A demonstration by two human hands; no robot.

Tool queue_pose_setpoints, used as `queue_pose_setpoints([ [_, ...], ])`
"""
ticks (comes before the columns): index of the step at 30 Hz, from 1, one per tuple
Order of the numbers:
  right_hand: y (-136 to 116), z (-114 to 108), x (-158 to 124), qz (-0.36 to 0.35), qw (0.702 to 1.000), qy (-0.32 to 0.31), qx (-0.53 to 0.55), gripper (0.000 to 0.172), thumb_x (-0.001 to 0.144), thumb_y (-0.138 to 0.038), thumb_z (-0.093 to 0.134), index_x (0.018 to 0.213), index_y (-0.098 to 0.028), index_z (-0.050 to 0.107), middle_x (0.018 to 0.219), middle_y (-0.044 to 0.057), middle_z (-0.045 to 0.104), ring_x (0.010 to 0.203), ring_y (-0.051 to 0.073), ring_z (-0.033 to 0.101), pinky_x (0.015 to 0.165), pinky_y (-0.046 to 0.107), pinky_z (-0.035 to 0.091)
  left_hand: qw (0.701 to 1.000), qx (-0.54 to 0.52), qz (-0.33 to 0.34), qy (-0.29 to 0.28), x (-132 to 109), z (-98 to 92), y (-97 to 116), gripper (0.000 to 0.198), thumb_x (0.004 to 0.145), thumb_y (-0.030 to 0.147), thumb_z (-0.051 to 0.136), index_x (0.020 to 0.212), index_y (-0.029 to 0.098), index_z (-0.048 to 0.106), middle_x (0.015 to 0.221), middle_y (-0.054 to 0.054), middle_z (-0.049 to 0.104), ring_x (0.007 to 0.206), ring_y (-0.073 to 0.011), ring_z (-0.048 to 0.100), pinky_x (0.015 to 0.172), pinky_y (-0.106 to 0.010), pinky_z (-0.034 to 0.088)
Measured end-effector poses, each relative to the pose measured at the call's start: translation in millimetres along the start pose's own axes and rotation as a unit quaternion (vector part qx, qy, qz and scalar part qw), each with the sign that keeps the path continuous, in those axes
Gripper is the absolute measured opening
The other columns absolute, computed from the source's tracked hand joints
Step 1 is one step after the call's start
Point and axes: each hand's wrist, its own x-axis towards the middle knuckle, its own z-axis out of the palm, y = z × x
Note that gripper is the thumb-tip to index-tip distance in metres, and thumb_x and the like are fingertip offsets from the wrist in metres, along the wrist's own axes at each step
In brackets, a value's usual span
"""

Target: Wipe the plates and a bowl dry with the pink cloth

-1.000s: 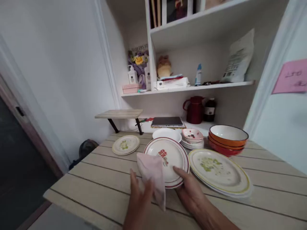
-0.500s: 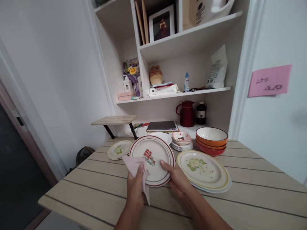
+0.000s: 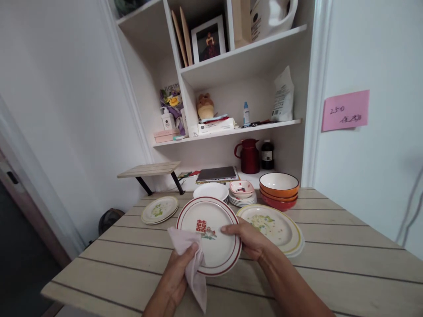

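A white plate with a red rim and a red double-character print is held up above the table, tilted toward me. My right hand grips its right edge, thumb on the face and fingers behind. At the lower left, my left hand is closed on a pale pink cloth, which wraps the plate's edge there; a loose corner hangs down. The left fingers behind the plate are hidden. Just right of the held plate, partly covered by my right hand, lies a stack of yellow-rimmed oval plates with a floral print.
Small floral plates lie at the left of the slatted table. Behind the held plate are white dishes, small pink bowls on saucers, and stacked orange and red bowls. A red jug and a small raised shelf stand farther back.
The held plate sits slightly lower and nearer in view, with both hands still on it. The cloth's loose end hangs lower. The camera view has shifted a little to the right.
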Motion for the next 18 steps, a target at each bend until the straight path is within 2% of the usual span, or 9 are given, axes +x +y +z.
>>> queue_pose_setpoints([
  [5, -0.9, -9.8, 1.2, 0.032, 0.999, 0.001, -0.021, 0.046, 0.053, -0.009, 0.071, 0.099, -0.011, 0.067, 0.088, 0.013, 0.076, 0.078, 0.028, 0.072, 0.082, 0.045, 0.054, 0.996, 0.023, -0.061, -0.059, -1.3, -12.6, 8.9, 0.063, 0.071, 0.024, 0.08, 0.129, 0.012, 0.058, 0.116, -0.017, 0.071, 0.106, -0.0301, 0.067, 0.096, -0.04, 0.049],
  [10, -1.1, -5.6, -3.1, 0.093, 0.991, -0.015, -0.098, 0.048, 0.049, -0.008, 0.068, 0.097, -0.012, 0.069, 0.079, 0.009, 0.076, 0.07, 0.025, 0.071, 0.072, 0.04, 0.056, 0.982, 0.069, -0.141, -0.108, 8.6, -26.0, 34.1, 0.052, 0.066, 0.022, 0.083, 0.114, 0.008, 0.067, 0.109, -0.019, 0.072, 0.094, -0.0296, 0.07, 0.089, -0.038, 0.051],
  [13, 4.0, 2.9, -3.5, 0.124, 0.984, -0.028, -0.126, 0.048, 0.048, -0.007, 0.067, 0.096, -0.012, 0.071, 0.078, 0.009, 0.076, 0.068, 0.024, 0.07, 0.068, 0.036, 0.056, 0.975, 0.094, -0.165, -0.113, 14.2, -27.8, 46.9, 0.051, 0.062, 0.021, 0.085, 0.108, 0.007, 0.07, 0.103, -0.019, 0.074, 0.085, -0.029, 0.071, 0.08, -0.037, 0.053],
  [15, 8.2, 7.2, -2.4, 0.114, 0.987, -0.039, -0.108, 0.052, 0.05, -0.008, 0.067, 0.102, -0.014, 0.07, 0.084, 0.009, 0.077, 0.071, 0.025, 0.071, 0.07, 0.037, 0.056, 0.975, 0.092, -0.17, -0.111, 15.8, -26.3, 48.2, 0.051, 0.059, 0.018, 0.086, 0.107, 0.007, 0.07, 0.1, -0.02, 0.074, 0.082, -0.0295, 0.072, 0.077, -0.037, 0.054],
  [18, 12.9, 8.8, 0.7, 0.104, 0.994, -0.023, -0.031, 0.047, 0.065, -0.022, 0.07, 0.112, -0.015, 0.067, 0.094, 0.011, 0.077, 0.083, 0.028, 0.072, 0.078, 0.042, 0.055, 0.982, 0.068, -0.172, -0.043, 17.7, -22.9, 39.4, 0.045, 0.06, 0.018, 0.085, 0.101, 0.007, 0.07, 0.092, -0.019, 0.076, 0.077, -0.0301, 0.073, 0.076, -0.039, 0.056],
])
